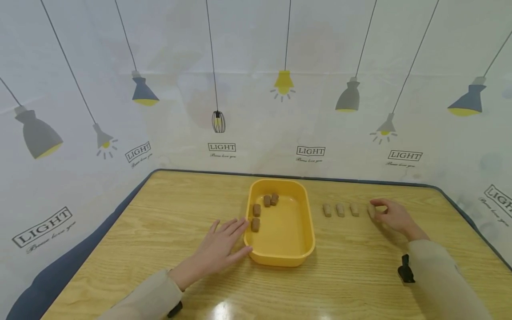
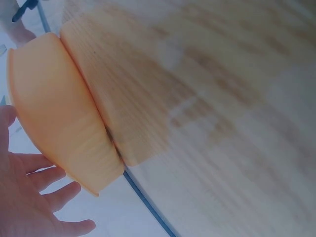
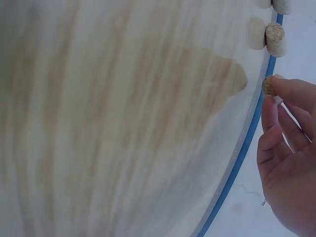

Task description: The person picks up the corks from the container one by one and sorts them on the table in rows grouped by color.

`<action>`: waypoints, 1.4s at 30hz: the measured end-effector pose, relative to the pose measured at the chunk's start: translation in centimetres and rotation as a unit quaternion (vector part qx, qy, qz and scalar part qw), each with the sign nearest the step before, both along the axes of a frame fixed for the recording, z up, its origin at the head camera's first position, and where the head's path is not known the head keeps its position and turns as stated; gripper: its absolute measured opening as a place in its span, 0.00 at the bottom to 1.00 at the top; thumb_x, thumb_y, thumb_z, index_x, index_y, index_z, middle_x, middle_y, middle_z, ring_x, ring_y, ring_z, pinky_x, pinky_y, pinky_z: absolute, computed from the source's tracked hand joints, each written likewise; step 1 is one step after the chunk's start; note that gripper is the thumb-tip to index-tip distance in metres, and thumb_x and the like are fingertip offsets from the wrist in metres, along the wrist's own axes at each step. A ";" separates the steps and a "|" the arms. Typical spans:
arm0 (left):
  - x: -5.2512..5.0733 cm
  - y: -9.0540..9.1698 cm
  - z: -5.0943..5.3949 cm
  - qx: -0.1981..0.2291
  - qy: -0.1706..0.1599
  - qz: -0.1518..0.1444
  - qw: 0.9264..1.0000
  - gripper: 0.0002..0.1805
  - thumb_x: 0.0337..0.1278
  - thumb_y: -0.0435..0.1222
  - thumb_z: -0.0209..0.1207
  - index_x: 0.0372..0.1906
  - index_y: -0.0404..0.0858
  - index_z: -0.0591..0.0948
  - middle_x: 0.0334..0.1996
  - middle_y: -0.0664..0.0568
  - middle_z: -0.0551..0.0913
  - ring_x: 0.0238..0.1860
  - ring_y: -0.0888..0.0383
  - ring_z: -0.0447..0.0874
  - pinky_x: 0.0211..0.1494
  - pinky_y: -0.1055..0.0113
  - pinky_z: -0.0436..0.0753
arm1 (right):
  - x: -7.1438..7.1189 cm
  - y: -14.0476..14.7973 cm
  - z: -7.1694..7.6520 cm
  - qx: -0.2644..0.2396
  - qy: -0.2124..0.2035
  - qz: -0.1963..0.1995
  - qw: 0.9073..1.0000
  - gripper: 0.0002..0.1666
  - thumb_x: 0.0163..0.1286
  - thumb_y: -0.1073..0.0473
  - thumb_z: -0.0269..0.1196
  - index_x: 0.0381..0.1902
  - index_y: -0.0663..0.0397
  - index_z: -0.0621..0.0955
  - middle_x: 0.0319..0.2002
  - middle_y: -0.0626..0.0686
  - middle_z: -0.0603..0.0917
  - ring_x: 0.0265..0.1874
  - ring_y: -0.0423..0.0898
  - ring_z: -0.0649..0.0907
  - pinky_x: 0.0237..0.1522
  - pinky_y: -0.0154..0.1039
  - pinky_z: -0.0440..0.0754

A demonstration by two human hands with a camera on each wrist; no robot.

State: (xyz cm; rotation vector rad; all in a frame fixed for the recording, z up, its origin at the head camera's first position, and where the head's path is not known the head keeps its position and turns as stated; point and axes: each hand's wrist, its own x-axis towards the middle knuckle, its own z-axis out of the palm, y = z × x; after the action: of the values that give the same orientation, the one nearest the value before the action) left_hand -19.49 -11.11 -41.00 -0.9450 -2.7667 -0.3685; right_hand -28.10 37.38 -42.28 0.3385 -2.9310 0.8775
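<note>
The left hand [image 1: 220, 246], its fingers spread and straight, rests on the left rim of a yellow tray [image 1: 282, 262]; the left wrist view shows the same fingers [image 2: 54, 197] at the edge of the tray [image 2: 59, 98]. Four brown cork pieces, or several, lie in the tray's left and upper part, one of them a brown cork [image 1: 255, 225] near the left hand. The right hand [image 1: 394, 215] pinches a pale cork [image 1: 372, 210] between thumb and fingers, right of the tray. In the right wrist view, that cork [image 3: 268, 86] shows its speckled end.
Three more pale corks, the nearest to the tray being one cork [image 1: 327, 210], stand in a row between the tray and the right hand. The wooden table [image 1: 160, 213] ends at a dark blue edge before a lamp-printed backdrop [image 1: 256, 89].
</note>
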 end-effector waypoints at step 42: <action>0.1 0.0 0.0 -0.017 0.012 -0.001 1.000 0.37 0.59 0.60 0.38 0.64 0.38 0.62 0.63 0.49 0.61 0.61 0.49 0.57 0.57 0.42 0.51 | -2.1 -5.9 6.5 -0.009 0.019 0.057 0.998 0.28 0.63 0.54 0.57 0.58 0.61 0.67 0.54 0.64 0.67 0.36 0.54 0.75 0.32 0.47 0.73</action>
State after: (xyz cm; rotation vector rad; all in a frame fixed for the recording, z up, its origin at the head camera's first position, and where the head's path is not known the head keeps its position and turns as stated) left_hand -19.41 -11.13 -40.96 -0.9540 -2.7596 -0.3086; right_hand -30.24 31.47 -35.79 0.5185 -2.8923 0.9005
